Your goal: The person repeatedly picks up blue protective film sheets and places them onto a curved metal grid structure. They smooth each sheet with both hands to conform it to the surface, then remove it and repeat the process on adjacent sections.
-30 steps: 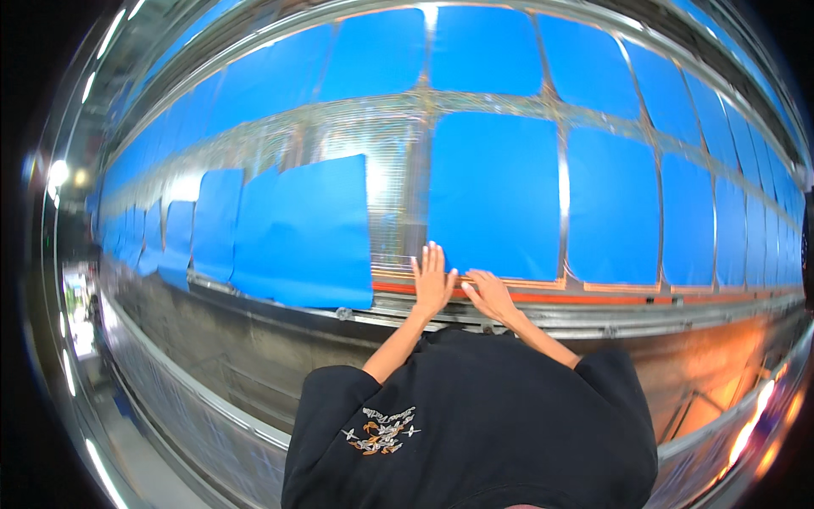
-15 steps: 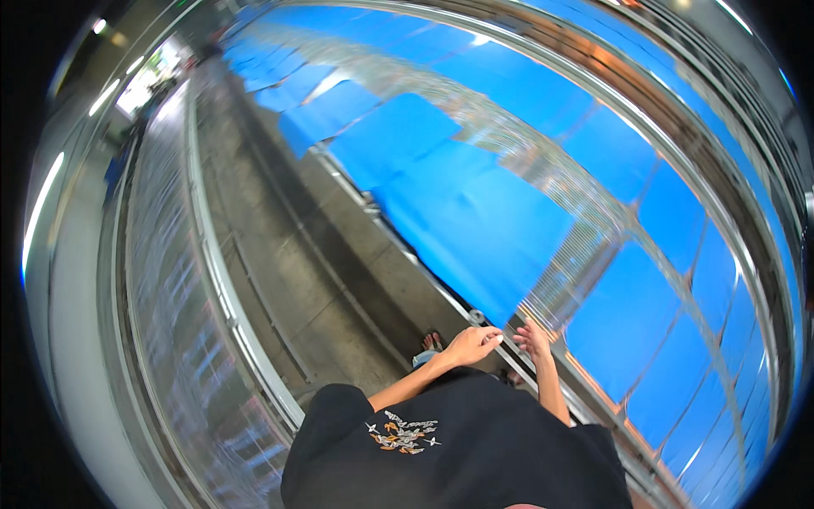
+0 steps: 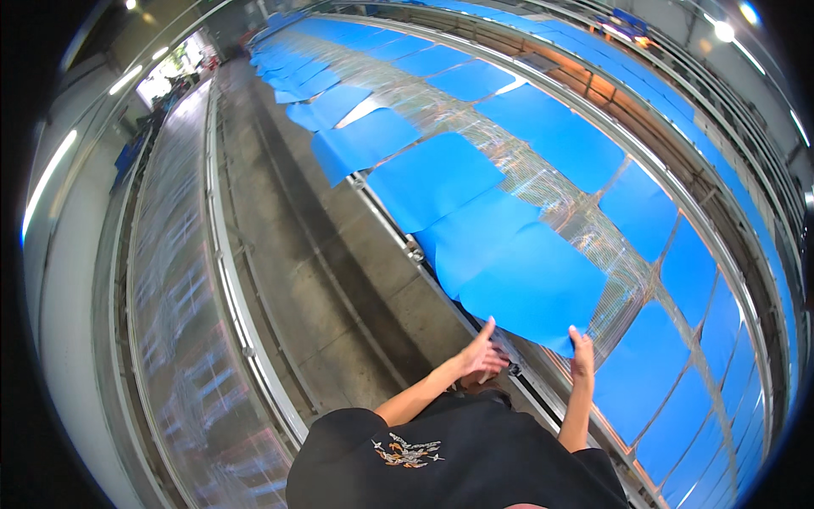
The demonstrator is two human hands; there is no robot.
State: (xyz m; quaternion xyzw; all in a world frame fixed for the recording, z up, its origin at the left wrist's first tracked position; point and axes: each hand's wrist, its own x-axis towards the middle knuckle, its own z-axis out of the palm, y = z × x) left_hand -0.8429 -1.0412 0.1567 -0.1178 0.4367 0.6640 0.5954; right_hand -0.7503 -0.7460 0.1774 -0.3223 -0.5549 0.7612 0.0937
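Nearest blue sheet [image 3: 538, 284]: right of centre, thin, smooth, four-sided, overlapping its neighbour
Right fingers [image 3: 580, 344]: pinched on its near corner
Left fingers [image 3: 488, 353]: spread, apparently empty, beside its edge
Flat sheets [image 3: 649, 352]: lower right, seemingly done
Loose sheets [image 3: 437, 178]: toward upper left, rumpled, seemingly left to settle
Table [image 3: 583, 222]: glossy, finely ribbed

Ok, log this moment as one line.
Right hand: at corner of thin blue rectangular sheet | left hand: spread open by sheet's near edge | alongside: more blue sheets
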